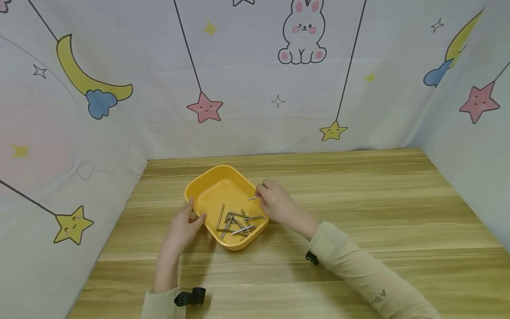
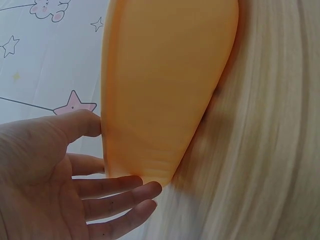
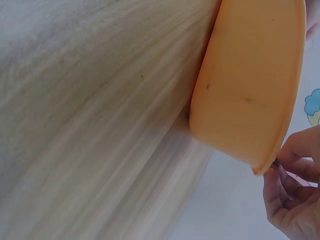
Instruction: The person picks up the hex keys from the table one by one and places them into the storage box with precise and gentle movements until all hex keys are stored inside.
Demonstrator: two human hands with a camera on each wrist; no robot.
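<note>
While the left hand [image 1: 181,226] rests with relaxed, mostly straight fingers against the left rim of the yellow tray [image 1: 207,186], thumb on the edge, it looks like a brace to keep the tray from sliding; nothing is clasped, and the left wrist view shows the fingers [image 2: 117,192] spread along the tray's outer wall. Tray sits on the wooden table [image 1: 358,212], left of centre, nearer the back edge than the front. Inside, toward its near right corner, lies a loose pile of metal hex keys [image 1: 237,221], crossed over each other. At the tray's right rim the right hand [image 1: 276,204] pinches one hex key [image 1: 253,198] between thumb and fingertips, other fingers curled, key tip pointing over the tray interior. Right wrist view only shows fingers [image 3: 295,165] at the rim, key barely visible. Cartoon-print cloth backdrop [image 1: 303,35] walls the table on three sides.
</note>
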